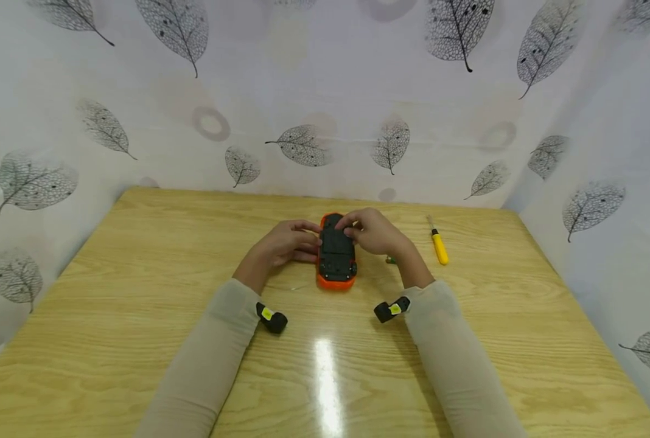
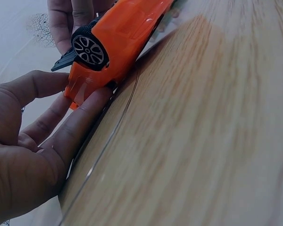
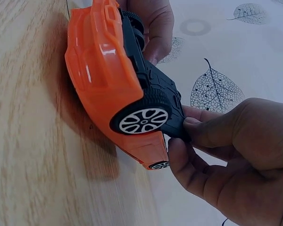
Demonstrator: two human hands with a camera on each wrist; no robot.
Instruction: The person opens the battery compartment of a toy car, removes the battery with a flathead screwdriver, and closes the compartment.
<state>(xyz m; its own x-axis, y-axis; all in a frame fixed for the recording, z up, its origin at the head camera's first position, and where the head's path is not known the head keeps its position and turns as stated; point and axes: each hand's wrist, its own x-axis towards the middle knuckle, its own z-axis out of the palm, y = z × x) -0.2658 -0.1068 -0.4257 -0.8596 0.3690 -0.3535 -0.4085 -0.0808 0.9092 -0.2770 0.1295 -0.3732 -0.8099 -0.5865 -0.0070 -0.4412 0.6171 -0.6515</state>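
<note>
An orange toy car [image 1: 336,284] lies upside down on the table, its black underside [image 1: 337,263] facing up. Its spoked wheel [image 2: 88,49] shows in the left wrist view. From the left, my left hand [image 1: 285,244] holds one end of the orange body between thumb and fingers. My right hand [image 1: 375,232] reaches over from the right and pinches the edge of the black base plate [image 3: 165,87] between thumb and fingers. That edge stands tilted up, apart from the orange body. Whether the plate's far end is joined to the body cannot be told.
A yellow-handled screwdriver [image 1: 439,244] lies to the right of my right hand. A small green item [image 1: 391,260] is partly hidden by my right wrist. A thin clear strand [image 2: 115,129] lies near the car. A leaf-patterned curtain [image 1: 325,91] stands behind the table.
</note>
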